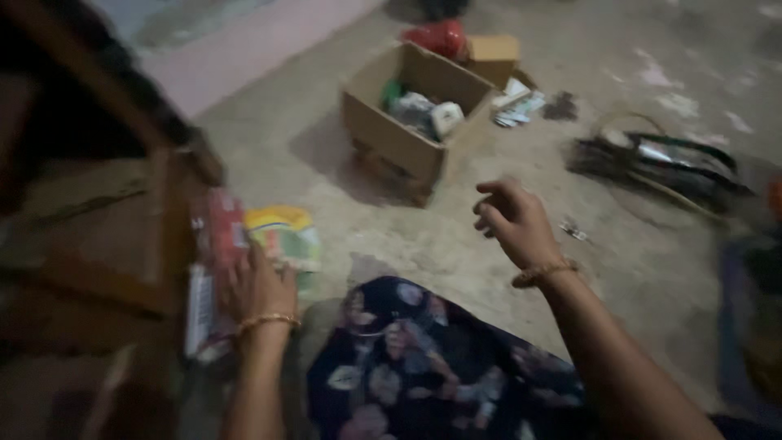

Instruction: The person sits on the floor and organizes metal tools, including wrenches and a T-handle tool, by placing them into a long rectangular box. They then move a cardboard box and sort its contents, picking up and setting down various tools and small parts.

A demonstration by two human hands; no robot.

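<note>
**Packets on the floor, left hand on them**

Packets point(213, 269) — flat, blurred, red and white — lie on the concrete floor point(326, 163) beside a wooden frame point(98, 244). A yellow-green packet point(285, 236) lies just beside them. The left hand point(259, 289) rests on the red-and-white ones, fingers spread flat. The right hand point(515, 222) hovers over the floor, fingers loosely curled, holding nothing. Each wrist wears one gold bangle — two in all. One open cardboard box point(411, 122) stands further off, with one red object point(436, 37) behind it.
</note>
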